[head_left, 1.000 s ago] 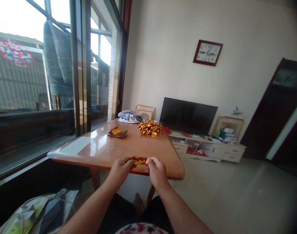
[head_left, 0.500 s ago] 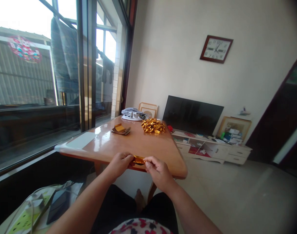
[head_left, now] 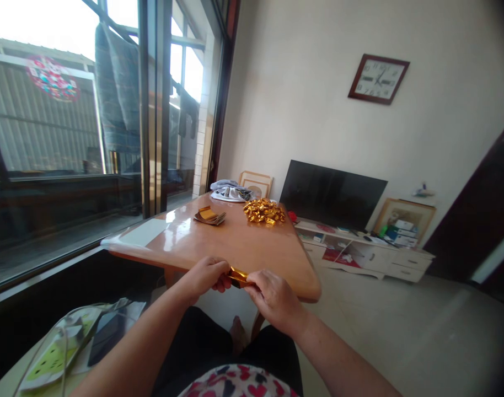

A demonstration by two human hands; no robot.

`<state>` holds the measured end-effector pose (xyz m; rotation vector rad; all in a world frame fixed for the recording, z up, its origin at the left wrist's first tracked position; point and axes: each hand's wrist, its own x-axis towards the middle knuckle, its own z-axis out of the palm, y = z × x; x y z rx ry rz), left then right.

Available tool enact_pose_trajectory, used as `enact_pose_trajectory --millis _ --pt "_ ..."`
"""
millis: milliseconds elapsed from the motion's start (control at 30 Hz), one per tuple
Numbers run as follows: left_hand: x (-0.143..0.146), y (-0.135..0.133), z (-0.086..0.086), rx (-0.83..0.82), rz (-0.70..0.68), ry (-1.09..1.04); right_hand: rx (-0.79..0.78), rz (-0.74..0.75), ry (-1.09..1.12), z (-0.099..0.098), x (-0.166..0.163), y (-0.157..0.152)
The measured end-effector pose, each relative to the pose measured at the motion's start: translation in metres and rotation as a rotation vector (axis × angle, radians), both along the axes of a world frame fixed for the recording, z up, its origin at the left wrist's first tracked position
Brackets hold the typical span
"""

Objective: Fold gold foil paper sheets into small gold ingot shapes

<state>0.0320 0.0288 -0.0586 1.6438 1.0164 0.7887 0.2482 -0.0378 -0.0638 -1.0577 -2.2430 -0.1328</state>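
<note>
A small folded piece of gold foil paper point(head_left: 238, 277) is stretched between my two hands at the near edge of the table. My left hand point(head_left: 208, 277) pinches its left end, fingers curled underneath. At the right end, my right hand point(head_left: 274, 295) grips the foil between thumb and fingers, its back turned partly towards me. Beyond them on the tabletop lies a stack of flat sheets point(head_left: 209, 216) with gold foil on top. To its right is a heap of folded gold foil pieces point(head_left: 263, 212).
The glossy wooden table point(head_left: 227, 242) bears a pale sheet point(head_left: 146, 232) at left and folded cloth point(head_left: 231, 191) at the back. A power strip point(head_left: 49, 358) and a dark flat device point(head_left: 107, 336) lie low at left. A television point(head_left: 332, 193) stands on a white cabinet point(head_left: 370, 258).
My right hand has rolled inward over the foil's right end, and the foil now tilts down to the right. The view has shifted slightly. Both hands still hold the foil.
</note>
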Motion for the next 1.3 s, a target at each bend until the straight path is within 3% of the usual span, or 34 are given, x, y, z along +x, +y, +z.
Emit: enact_pose_trajectory --millis 300,633,833,1067,1300 --pt "0.002 -0.008 0.006 0.012 -0.044 -0.035 0.123 0.027 -0.020 -0.007 0.010 -0.004" --pt "0.012 -0.014 0.010 0.050 -0.049 -0.052 0.264 -0.041 0.018 -0.010 0.013 -0.005" --pt "0.014 -0.016 0.012 0.086 -0.043 -0.046 0.276 -0.057 0.002 -0.008 0.013 -0.005" --pt "0.012 -0.015 0.014 0.342 0.032 -0.024 0.150 -0.067 0.221 -0.011 0.008 -0.006" --pt "0.013 -0.012 0.003 0.441 0.139 -0.020 -0.201 -0.162 0.652 -0.012 -0.007 -0.010"
